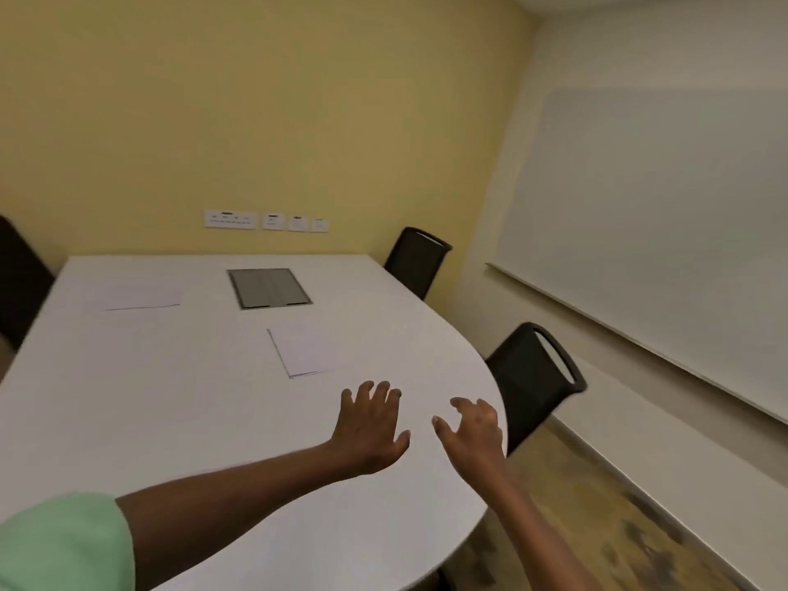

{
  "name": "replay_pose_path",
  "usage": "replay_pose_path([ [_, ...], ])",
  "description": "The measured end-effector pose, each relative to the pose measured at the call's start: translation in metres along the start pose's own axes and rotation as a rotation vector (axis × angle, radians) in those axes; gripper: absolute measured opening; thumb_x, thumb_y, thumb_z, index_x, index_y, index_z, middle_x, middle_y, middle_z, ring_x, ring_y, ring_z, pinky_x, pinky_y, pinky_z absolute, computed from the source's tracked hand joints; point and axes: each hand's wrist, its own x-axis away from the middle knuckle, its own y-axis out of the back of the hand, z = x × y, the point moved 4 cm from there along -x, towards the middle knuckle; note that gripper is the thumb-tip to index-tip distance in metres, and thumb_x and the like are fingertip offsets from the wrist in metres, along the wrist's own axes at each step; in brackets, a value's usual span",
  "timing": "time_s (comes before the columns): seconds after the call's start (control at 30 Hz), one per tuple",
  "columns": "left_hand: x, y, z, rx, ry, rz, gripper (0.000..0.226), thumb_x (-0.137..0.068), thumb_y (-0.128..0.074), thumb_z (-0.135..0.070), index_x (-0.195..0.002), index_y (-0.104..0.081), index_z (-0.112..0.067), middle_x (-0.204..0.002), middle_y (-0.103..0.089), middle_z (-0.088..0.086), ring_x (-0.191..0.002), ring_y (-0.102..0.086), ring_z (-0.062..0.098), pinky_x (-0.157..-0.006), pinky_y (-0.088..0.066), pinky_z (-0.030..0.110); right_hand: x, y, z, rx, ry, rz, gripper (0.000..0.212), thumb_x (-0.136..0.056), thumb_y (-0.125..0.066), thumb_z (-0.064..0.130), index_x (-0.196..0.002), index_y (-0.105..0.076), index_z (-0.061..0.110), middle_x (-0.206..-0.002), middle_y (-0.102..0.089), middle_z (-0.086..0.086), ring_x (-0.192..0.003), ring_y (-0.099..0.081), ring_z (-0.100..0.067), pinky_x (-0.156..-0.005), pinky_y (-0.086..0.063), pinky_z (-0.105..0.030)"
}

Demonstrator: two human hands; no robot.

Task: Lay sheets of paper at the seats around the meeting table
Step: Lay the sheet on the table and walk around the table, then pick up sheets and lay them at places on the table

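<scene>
A small stack of white paper sheets (303, 351) lies near the middle of the white meeting table (128, 411). Another white sheet (136, 294) lies at the far left, in front of a dark chair (19, 279). My left hand (369, 426) hovers over the table just below the stack, fingers spread, holding nothing. My right hand (471, 428) is beside it near the table's rounded right edge, fingers apart and empty. Whether a sheet lies under my hands I cannot tell; the surface there is white and blurred.
A grey cable hatch (268, 287) is set into the table's far middle. Two black chairs stand on the right side, one far (420, 260) and one near (533, 377). A whiteboard (661, 232) covers the right wall. Wall sockets (264, 220) sit on the yellow wall.
</scene>
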Motion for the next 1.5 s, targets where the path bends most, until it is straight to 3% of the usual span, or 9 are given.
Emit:
replay_pose_path([
  [0.3,-0.041,-0.026,0.041,-0.107,0.449,0.003,0.071,-0.086,-0.03,-0.059,-0.141,-0.03,-0.014,-0.149,-0.033,0.006,-0.136,-0.029,0.033,-0.1,-0.029,0.051,-0.131,-0.047,-0.013,-0.089,0.272,0.222,0.047,-0.092,-0.055,0.041,-0.129,-0.054,0.014,-0.129,-0.058,-0.008,-0.139,-0.028,-0.028,-0.105,-0.033,-0.046],
  [0.43,-0.047,-0.034,0.068,-0.116,0.607,0.007,0.066,-0.088,-0.032,-0.055,-0.141,-0.033,-0.016,-0.146,-0.039,0.004,-0.134,-0.034,0.031,-0.099,-0.031,0.048,-0.175,-0.08,-0.007,-0.122,0.292,0.261,0.04,-0.093,-0.052,0.039,-0.123,-0.059,0.014,-0.116,-0.066,-0.005,-0.138,-0.028,-0.027,-0.1,-0.037,-0.043],
  [0.6,-0.067,-0.05,0.119,-0.078,0.76,-0.077,0.041,-0.091,-0.042,-0.043,-0.126,-0.05,-0.022,-0.122,-0.061,-0.002,-0.123,-0.048,0.027,-0.093,-0.036,0.043,-0.233,-0.128,0.006,-0.084,0.274,0.3,0.034,-0.094,-0.047,0.037,-0.114,-0.064,0.015,-0.098,-0.071,-0.003,-0.133,-0.032,-0.026,-0.09,-0.046,-0.039],
  [0.83,-0.134,-0.091,0.211,0.056,0.969,-0.147,0.024,-0.091,-0.048,-0.032,-0.11,-0.059,-0.022,-0.089,-0.069,-0.006,-0.109,-0.055,0.024,-0.086,-0.035,0.039,-0.314,-0.2,0.02,0.006,0.312,0.332,0.029,-0.094,-0.046,0.033,-0.1,-0.067,0.014,-0.093,-0.07,-0.001,-0.119,-0.046,-0.024,-0.075,-0.045,-0.032],
  [1.03,-0.184,-0.146,0.278,0.051,1.044,-0.14,0.021,-0.087,-0.053,-0.028,-0.102,-0.067,-0.024,-0.081,-0.071,-0.005,-0.103,-0.057,0.023,-0.085,-0.034,0.037,-0.377,-0.275,0.022,0.066,0.28,0.381,0.03,-0.094,-0.042,0.029,-0.096,-0.067,0.012,-0.09,-0.071,-0.001,-0.1,-0.058,-0.024,-0.075,-0.051,-0.032],
  [1.2,-0.224,-0.195,0.316,0.049,1.087,-0.093,0.02,-0.087,-0.052,-0.03,-0.097,-0.069,-0.026,-0.079,-0.07,-0.005,-0.103,-0.055,0.022,-0.086,-0.034,0.035,-0.425,-0.337,0.016,0.027,0.083,0.455,0.021,-0.09,-0.051,0.03,-0.089,-0.065,0.015,-0.089,-0.068,0.0,-0.076,-0.058,-0.021,-0.065,-0.044,-0.027],
  [1.33,-0.255,-0.232,0.343,0.003,1.079,-0.024,0.024,-0.089,-0.048,-0.031,-0.104,-0.067,-0.027,-0.086,-0.073,-0.005,-0.103,-0.055,0.021,-0.086,-0.035,0.034,-0.46,-0.384,0.008,0.023,-0.043,0.476,0.017,-0.088,-0.054,0.024,-0.076,-0.061,0.014,-0.078,-0.064,-0.001,-0.071,-0.057,-0.023,-0.063,-0.043,-0.027],
  [1.5,-0.293,-0.278,0.378,-0.017,1.104,0.079,0.028,-0.092,-0.044,-0.032,-0.11,-0.065,-0.026,-0.093,-0.073,-0.002,-0.104,-0.057,0.023,-0.089,-0.034,0.034,-0.492,-0.442,0.006,0.067,-0.051,0.525,0.017,-0.087,-0.054,0.022,-0.074,-0.06,0.013,-0.074,-0.063,0.0,-0.069,-0.056,-0.023,-0.062,-0.042,-0.027],
])
